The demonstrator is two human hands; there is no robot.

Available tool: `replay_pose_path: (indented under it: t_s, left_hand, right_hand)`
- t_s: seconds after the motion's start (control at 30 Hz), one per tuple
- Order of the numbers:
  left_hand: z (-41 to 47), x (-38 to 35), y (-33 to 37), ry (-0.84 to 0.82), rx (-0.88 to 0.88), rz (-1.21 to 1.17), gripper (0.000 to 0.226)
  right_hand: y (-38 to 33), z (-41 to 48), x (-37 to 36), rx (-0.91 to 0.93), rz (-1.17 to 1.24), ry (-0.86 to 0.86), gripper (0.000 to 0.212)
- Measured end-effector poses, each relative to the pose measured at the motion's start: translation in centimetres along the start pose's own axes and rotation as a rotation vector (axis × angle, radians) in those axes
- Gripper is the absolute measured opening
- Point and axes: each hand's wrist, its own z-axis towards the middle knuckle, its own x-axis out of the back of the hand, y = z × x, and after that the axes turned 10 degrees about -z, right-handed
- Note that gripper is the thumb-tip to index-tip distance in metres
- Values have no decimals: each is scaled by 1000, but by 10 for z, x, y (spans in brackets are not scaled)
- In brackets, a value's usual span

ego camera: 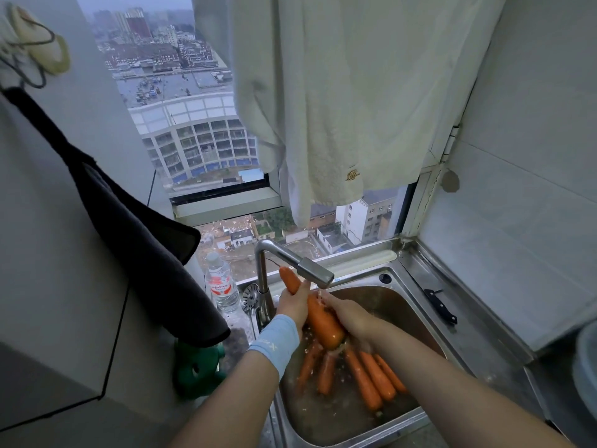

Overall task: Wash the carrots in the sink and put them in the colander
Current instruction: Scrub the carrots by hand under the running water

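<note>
- Gripping the thick orange carrot (321,318) with left hand (292,307), fingers curled round it — steadying it under the steel faucet spout (315,272).
- Rubbing with right hand (347,315), fingers wrapped over it.

The sink (458,321) is brushed steel, dull and wet; the tap (292,258) over it is the same matt metal. The carrot (323,318) I hold is smooth-skinned, glossy with water. My left wristband (277,337) is knitted cloth. Far off hangs a rough white terry towel (339,108); left, a matt dark cloth (135,237) and a clear plastic bottle (223,286).
</note>
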Motion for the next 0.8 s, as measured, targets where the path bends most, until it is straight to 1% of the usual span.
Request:
replay_pose_path:
  t_s: [0.07, 0.13, 0.2, 0.3, 0.37, 0.4, 0.47, 0.53, 0.57, 0.67, 0.73, 0.8]
  left_hand:
    - [1, -3, 3, 55, -41, 7, 41]
    - [8, -1, 2, 41, -52, 21, 42]
    - [7, -2, -3, -40, -13, -80, 36]
    - [-3, -3, -11, -178, 80, -255, 29]
    - [-8, -2, -16, -210, 113, -281, 30]
    - [-10, -2, -17, -210, 111, -265, 31]
    - [-11, -3, -15, -163, 92, -184, 31]
    - [-9, -6, -10, -53, 68, -62, 35]
    - [-7, -6, -8, 0, 66, -32, 40]
    - [6, -2, -3, 76, 91, -45, 62]
    - [10, 4, -1, 85, 134, -108, 63]
    - [12, 10, 1, 72, 169, -128, 58]
  right_hand:
    - [1, -1, -1, 74, 4, -35, 43]
    - [3, -1, 0, 128, 13, -36, 41]
    - [4, -1, 0, 118, 70, -10, 48]
    - [6, 1, 1, 16, 183, 21, 62]
    - [11, 5, 4, -40, 259, -7, 68]
    - [12, 4, 5, -60, 284, -51, 68]
    - [11, 2, 4, -97, 287, -117, 66]
    - [5, 1, 0, -102, 246, -82, 62]
    - [1, 1, -2, -82, 225, -57, 58]
    - [-4, -2, -4, 16, 233, -69, 38]
    - [-3, -5, -1, 45, 169, -77, 38]
    - [-1, -7, -4, 62, 58, -22, 37]
